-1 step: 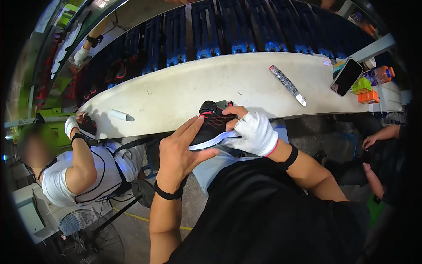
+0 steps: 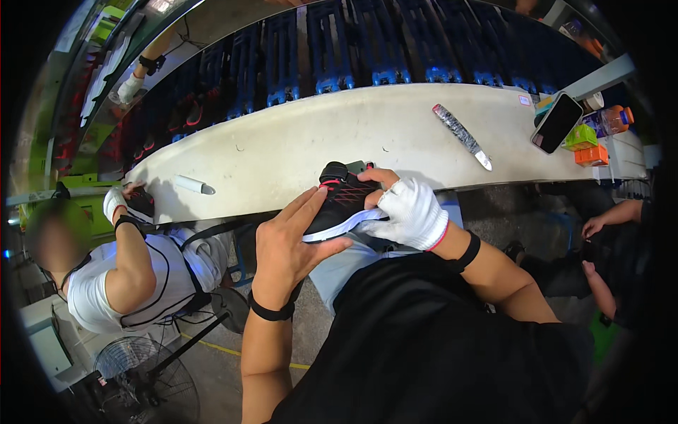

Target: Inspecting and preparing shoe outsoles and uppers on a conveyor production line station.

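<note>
with fingers (image 2: 304, 205) nearly straight and thumb (image 2: 333, 247) spread wide, holding a black sneaker (image 2: 349, 194) in the bare left hand (image 2: 279, 244), as seen in the head view; with fingers curled in, gripping its right side with the white-gloved right hand (image 2: 413, 215). holding it at the near edge of the pale worktable (image 2: 296, 138), white sole (image 2: 335, 228) toward the body (image 2: 438, 332). seeing, farther right on the worktable, a wrapped-handle blade (image 2: 462, 136) and a dark-screened smartphone (image 2: 558, 123).
</note>
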The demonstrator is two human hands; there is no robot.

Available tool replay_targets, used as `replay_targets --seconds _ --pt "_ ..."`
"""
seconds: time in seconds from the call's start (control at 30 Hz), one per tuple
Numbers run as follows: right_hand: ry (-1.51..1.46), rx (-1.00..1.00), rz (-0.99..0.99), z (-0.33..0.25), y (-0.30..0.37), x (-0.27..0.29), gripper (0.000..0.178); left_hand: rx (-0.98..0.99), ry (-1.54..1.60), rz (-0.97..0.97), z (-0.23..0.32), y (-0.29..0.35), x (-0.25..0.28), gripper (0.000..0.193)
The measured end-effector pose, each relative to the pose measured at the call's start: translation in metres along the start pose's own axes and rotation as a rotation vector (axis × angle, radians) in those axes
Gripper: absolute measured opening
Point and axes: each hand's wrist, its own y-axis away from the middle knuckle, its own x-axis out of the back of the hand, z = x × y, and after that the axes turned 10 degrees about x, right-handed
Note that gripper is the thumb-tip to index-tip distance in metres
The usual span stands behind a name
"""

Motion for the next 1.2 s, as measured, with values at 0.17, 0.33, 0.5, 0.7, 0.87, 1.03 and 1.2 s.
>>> replay_targets --seconds 0.17,0.33,0.5,0.7,0.87,1.03,1.2 --pt "0.072 -0.007 -0.084 0.012 0.011 -0.007 0.035 -0.018 0.07 0.113 -0.019 0.01 -0.019 0.076" --pt "0.122 0.013 -0.022 0.007 0.006 -0.013 0.037 -0.062 0.158 0.272 -0.036 0.02 -0.036 0.072" --pt "0.192 0.011 -0.048 0.001 0.001 -0.019 0.041 0.049 0.299 0.209 -0.05 0.029 -0.038 0.066" --pt "0.418 0.106 -0.171 -0.028 -0.012 -0.025 0.042 0.234 0.052 -0.122 -0.06 0.025 -0.024 0.098" --pt "0.544 0.087 -0.252 -0.042 -0.015 -0.035 0.037 0.327 -0.021 -0.106 -0.055 0.009 -0.044 0.098" --pt "0.505 -0.058 -0.211 -0.044 -0.009 -0.029 0.036 0.247 -0.094 -0.163 -0.046 0.012 -0.019 0.097" --pt "0.449 -0.327 -0.011 -0.048 0.016 0.001 0.062 -0.233 0.102 -0.029 -0.021 0.02 0.018 0.072"
